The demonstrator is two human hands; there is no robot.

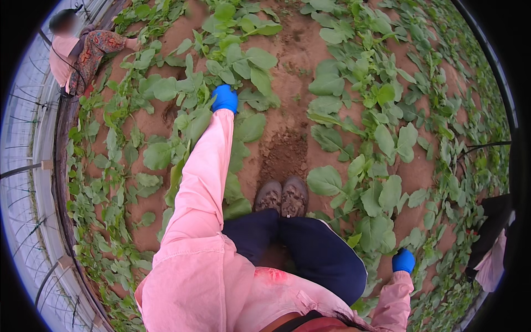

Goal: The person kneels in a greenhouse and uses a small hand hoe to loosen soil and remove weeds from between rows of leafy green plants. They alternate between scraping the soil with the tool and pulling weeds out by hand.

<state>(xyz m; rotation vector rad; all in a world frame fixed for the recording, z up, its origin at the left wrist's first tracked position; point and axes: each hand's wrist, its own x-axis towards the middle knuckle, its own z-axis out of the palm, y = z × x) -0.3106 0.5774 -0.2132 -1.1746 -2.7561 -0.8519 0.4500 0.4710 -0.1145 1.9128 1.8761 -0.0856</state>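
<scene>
My left hand (pixel 224 99), in a blue glove, reaches forward into a row of broad-leaved green plants (pixel 166 88). Its fingers are hidden among the leaves, so whether they grip a stem is unclear. Low on the right, my right hand (pixel 403 261), also gloved in blue, is beside the leaves of the right-hand plant row (pixel 375 226). From above it looks rounded, with its fingers out of sight. Both arms wear pink sleeves.
A bare soil furrow (pixel 286 120) runs ahead of my patterned shoes (pixel 281 196) between the rows. A person in pink (pixel 66 56) is beside the plants at upper left, near the greenhouse's plastic side wall (pixel 20 137). Dark and pink clothing (pixel 491 265) shows at the right rim.
</scene>
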